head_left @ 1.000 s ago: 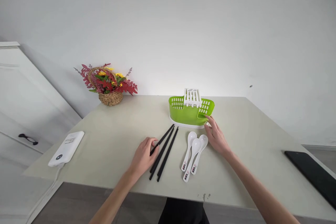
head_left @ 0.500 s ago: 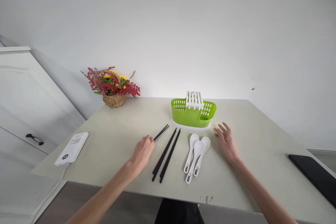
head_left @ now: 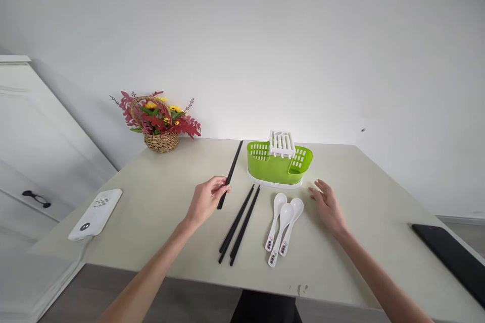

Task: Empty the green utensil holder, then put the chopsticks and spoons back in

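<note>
Pale table, black chopsticks in left fingers

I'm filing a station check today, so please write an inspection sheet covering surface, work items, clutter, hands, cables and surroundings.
Surface: pale tabletop, with dark marks near the front edge.
Work items: lying black chopsticks beside three white spoons; green basket behind, white rack across its middle.
Clutter: flower basket, white device, black phone-like slab.
Hands: left hand grips held chopsticks; right hand open, holding nothing.
Cables: white cable from the white device over the table edge.
Surroundings: plain wall behind, white cabinet left.
</note>
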The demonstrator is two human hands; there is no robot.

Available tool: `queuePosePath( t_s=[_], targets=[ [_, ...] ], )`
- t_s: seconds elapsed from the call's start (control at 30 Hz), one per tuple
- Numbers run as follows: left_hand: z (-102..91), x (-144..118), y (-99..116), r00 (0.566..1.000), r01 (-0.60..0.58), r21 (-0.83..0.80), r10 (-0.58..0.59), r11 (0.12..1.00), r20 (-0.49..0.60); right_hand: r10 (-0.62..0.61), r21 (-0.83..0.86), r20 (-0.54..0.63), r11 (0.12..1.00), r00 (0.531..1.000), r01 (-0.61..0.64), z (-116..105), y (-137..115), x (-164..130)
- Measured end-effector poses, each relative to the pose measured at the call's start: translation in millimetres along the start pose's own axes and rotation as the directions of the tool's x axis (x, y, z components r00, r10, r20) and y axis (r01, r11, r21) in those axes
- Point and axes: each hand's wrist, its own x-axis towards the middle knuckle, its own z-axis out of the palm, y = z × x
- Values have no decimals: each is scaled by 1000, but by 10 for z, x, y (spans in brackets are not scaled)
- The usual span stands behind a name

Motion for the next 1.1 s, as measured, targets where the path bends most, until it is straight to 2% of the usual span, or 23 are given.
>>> queuePosePath(
  t_s=[0.1,0.2,0.27,0.33,0.47,0.53,0.67,0.77,0.9,1.1],
  targets=[
    [82,19,-148,995,18,-181,-34,983,-90,-48,-27,-43,999,998,47,-61,-272,-105],
    [138,54,-285,979,-4,-270,-51,963,-198,-177,-98,-63,981,982,170,-109,-735,-271],
    [162,70,-332,969,-23,-295,-51,955,-240,-251,-154,21,955,968,251,-90,-1098,-371],
    [186,66,-354,965,-32,-298,-48,954,-259,-334,-167,148,919,931,356,-7,-1438,-429],
    [242,12,-380,973,-40,-280,-27,959,-231,-484,-99,375,827,790,554,360,-1900,-387],
    [257,-12,-388,979,-49,-266,-7,963,-206,-514,-61,423,806,746,589,605,-2029,-305],
    [237,-14,-389,984,-56,-256,9,965,-180,-533,-30,420,801,734,598,1054,-2226,-100],
    [215,5,-396,985,-49,-270,1,962,-174,-538,-9,447,796,714,605,1262,-2392,20],
    [209,8,-433,985,-47,-312,-8,949,-172,-547,17,453,795,704,606,1356,-2594,91],
    [185,-18,-492,999,-11,-326,-7,945,-53,-497,-37,469,815,730,578,1277,-2709,123]
  ],
)
